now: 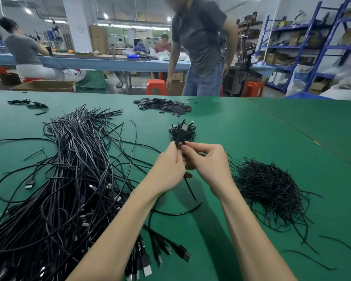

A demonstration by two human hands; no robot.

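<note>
Above the middle of the green table (251,138), my left hand (168,167) and my right hand (209,165) meet. Both pinch a coiled black cable bundle (180,140) between thumb and fingertips. A thin black tie (189,188) hangs down from below the hands. The part of the bundle inside the fingers is hidden. Just beyond the hands lies a small heap of bundled cables (182,128).
A large mass of loose black USB cables (69,179) covers the left of the table. A pile of black twist ties (270,191) lies at the right. Small black sleeves (164,106) are heaped at the far edge. A person (201,47) stands beyond the table.
</note>
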